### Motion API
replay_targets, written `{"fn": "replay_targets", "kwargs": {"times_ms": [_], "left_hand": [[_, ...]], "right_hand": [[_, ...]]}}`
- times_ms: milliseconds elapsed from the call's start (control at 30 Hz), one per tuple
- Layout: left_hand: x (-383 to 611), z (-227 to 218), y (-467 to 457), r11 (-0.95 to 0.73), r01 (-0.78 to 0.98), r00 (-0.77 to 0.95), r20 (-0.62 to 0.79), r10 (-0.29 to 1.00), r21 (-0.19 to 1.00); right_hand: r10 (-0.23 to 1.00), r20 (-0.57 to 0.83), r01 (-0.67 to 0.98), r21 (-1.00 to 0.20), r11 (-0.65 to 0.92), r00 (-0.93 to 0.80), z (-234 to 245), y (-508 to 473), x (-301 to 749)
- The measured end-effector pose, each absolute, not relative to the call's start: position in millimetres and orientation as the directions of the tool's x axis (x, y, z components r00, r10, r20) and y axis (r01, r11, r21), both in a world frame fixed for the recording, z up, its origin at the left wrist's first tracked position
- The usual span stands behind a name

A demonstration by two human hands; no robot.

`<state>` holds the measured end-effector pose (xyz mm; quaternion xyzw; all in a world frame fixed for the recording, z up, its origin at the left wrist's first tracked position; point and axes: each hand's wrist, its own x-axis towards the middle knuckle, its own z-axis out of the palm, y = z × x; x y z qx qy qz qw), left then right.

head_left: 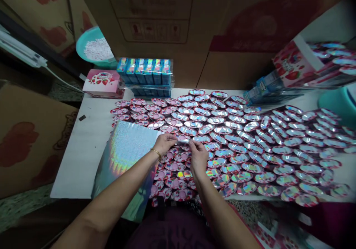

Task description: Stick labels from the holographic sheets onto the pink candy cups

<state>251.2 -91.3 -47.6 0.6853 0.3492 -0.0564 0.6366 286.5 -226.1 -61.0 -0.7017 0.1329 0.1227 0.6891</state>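
My left hand [164, 142] and my right hand [198, 155] meet over the middle of a white table [83, 149], both pinching a small shiny holographic strip [182, 140] between them. A gold bracelet is on my left wrist. Under and around the hands lie several rows of oval pink-rimmed lids [239, 138] with holographic centres, overlapping like scales. A large holographic sheet [125, 156] lies under my left forearm and hangs over the table's near edge.
At the back stand a pack of blue boxes [146, 73], a pink strawberry box [102, 82] and a teal bowl of white pellets [96, 49]. Cardboard cartons [155, 19] wall the back and left. More strawberry boxes [294, 62] and a teal tub [338, 100] sit right.
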Motion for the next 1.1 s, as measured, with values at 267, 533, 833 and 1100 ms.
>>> {"fn": "replay_targets", "kwargs": {"times_ms": [267,533,833,1100], "left_hand": [[294.6,-38.2,-64.1,-0.522,0.525,0.842,-0.499,0.204,0.673],[319.9,-37.8,-68.2,-0.844,0.407,0.865,-0.443,0.234,0.349],[315.3,-29.9,-71.6,-0.882,0.413,0.833,-0.485,0.265,0.226],[222.7,-27.0,18.7,-0.904,0.289,0.957,-0.063,0.284,0.315]], "right_hand": [[-0.083,0.071,0.007,-0.8,-0.6,0.994,-71.5,-219.7,295.8],[-0.023,0.143,0.069,-0.606,-0.793,0.989,-81.6,-214.8,291.2],[0.099,0.117,0.144,-0.487,-0.862,0.988,-68.4,-225.3,297.8],[0.606,0.055,0.594,-0.287,-0.751,0.793,-60.2,-250.1,302.3]]}}
